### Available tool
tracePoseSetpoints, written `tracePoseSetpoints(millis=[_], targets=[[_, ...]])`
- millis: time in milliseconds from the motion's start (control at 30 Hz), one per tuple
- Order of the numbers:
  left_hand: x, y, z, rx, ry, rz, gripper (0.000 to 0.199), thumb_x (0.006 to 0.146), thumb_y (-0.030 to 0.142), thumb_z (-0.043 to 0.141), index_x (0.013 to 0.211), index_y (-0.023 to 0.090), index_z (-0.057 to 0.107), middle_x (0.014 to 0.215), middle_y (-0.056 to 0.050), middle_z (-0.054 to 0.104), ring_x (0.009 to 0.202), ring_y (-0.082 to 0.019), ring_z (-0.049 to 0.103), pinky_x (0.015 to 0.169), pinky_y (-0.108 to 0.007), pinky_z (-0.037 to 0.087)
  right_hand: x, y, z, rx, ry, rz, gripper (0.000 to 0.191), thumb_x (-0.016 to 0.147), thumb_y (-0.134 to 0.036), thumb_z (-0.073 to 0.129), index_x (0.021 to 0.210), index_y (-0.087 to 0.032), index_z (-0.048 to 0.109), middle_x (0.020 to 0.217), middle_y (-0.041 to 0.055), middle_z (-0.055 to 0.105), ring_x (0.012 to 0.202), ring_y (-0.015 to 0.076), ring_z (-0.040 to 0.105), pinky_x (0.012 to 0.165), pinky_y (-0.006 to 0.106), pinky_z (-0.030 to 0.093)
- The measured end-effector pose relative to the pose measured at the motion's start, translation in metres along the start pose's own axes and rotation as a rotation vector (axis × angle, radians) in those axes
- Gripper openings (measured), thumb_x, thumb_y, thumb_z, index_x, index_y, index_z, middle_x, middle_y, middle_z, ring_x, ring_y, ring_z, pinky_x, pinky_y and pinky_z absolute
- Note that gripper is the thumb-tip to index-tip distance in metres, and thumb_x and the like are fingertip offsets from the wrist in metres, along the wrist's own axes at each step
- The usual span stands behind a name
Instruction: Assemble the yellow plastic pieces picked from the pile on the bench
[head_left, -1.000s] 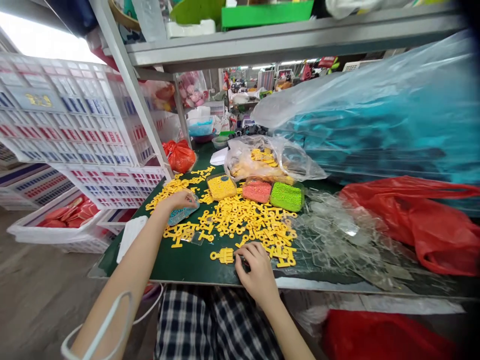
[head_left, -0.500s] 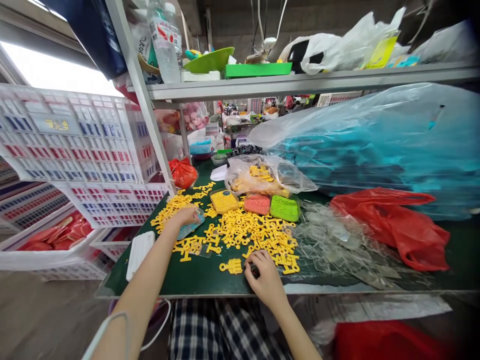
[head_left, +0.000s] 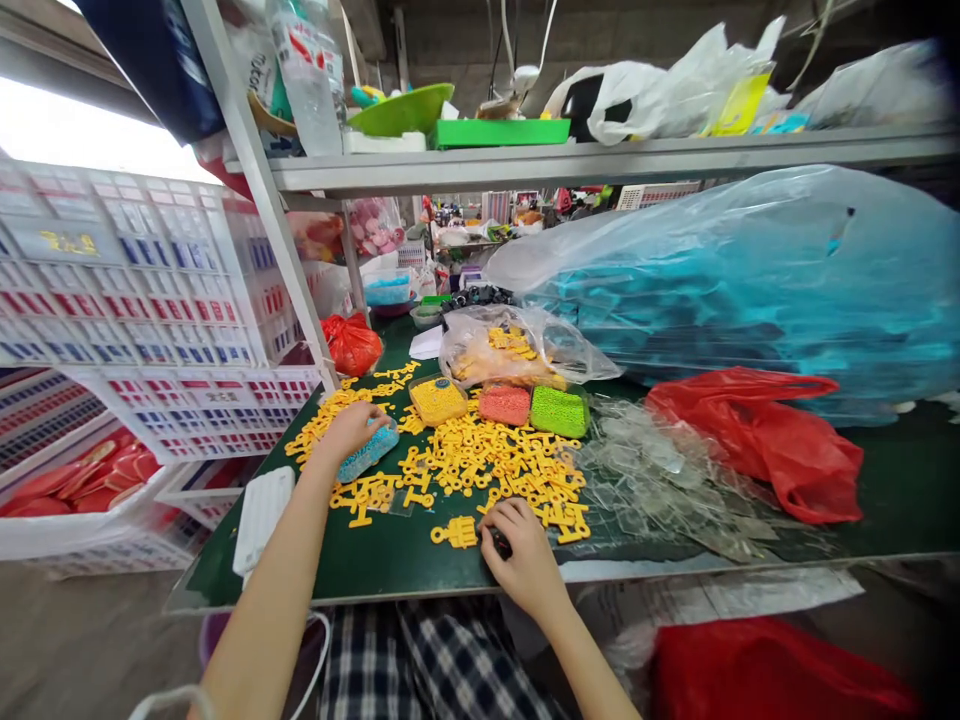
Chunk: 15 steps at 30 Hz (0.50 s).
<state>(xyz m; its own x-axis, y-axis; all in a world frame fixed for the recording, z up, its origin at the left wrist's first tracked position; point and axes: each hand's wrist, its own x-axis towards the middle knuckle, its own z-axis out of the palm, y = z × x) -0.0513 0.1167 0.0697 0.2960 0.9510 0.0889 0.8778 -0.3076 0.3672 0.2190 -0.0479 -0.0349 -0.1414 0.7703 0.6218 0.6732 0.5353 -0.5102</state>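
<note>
Tray of blue beads, tilted, at the left of our green table; our left hand pinches its upper edge. Our right hand rests near the table's front edge, fingers curled with a narrow gap around a dark shape, too shadowed for us to tell whether it is held. Just left of those fingers lies a yellow ringed piece. Beyond our hands spreads a heap of yellow parts, with trays of yellow beads, pink beads and green beads behind it. To the right we see clear plastic pieces and a red bag.
</note>
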Motion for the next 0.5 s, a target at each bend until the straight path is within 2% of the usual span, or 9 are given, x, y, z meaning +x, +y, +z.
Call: tracePoseSetpoints(millis=[100,167,267,367,500], targets=[[-0.028,0.025,0.011,-0.082,0.205,0.101,0.031,0.091,0.045,0.045,0.087,0.019,0.062,0.097,-0.010,0.063,0.098,-0.026,0.056,0.089,-0.036,0.042,-0.001,0.000,-0.001,0.004,-0.024,-0.004,0.017,0.087,-0.014,0.050,0.087,-0.021,0.066,0.090,0.0050,0.068,0.092,0.0220,0.057,0.079,0.037,0.051],[-0.050,0.047,0.029,-0.172,0.254,0.179,0.028,0.093,0.041,0.045,0.086,0.020,0.061,0.094,-0.007,0.062,0.094,-0.023,0.056,0.088,-0.035,0.042,-0.002,0.001,0.000,-0.022,-0.034,-0.009,0.018,0.088,-0.015,0.052,0.092,-0.021,0.068,0.097,0.0062,0.070,0.097,0.0236,0.056,0.082,0.040,0.051],[-0.077,0.073,0.063,-0.273,0.173,0.191,0.023,0.095,0.037,0.048,0.086,0.022,0.063,0.095,-0.006,0.064,0.095,-0.022,0.057,0.087,-0.035,0.044,-0.004,0.002,0.002,-0.062,-0.050,-0.017,0.021,0.088,-0.017,0.051,0.098,-0.022,0.070,0.102,0.0071,0.070,0.099,0.0248,0.056,0.084,0.042,0.051],[-0.088,0.085,0.091,-0.295,0.058,0.184,0.018,0.094,0.034,0.052,0.085,0.023,0.064,0.093,-0.005,0.064,0.093,-0.022,0.059,0.085,-0.035,0.045,-0.005,0.002,0.001,-0.076,-0.063,-0.033,0.023,0.089,-0.017,0.050,0.098,-0.023,0.071,0.103,0.0066,0.071,0.099,0.0248,0.056,0.084,0.043,0.051],[-0.089,0.086,0.106,-0.244,-0.049,0.202,0.016,0.095,0.031,0.053,0.086,0.022,0.064,0.093,-0.004,0.064,0.092,-0.020,0.059,0.083,-0.034,0.044,-0.004,0.003,-0.002,-0.052,-0.078,-0.051,0.024,0.089,-0.017,0.051,0.098,-0.024,0.071,0.104,0.0050,0.072,0.098,0.0245,0.056,0.083,0.043,0.050]])
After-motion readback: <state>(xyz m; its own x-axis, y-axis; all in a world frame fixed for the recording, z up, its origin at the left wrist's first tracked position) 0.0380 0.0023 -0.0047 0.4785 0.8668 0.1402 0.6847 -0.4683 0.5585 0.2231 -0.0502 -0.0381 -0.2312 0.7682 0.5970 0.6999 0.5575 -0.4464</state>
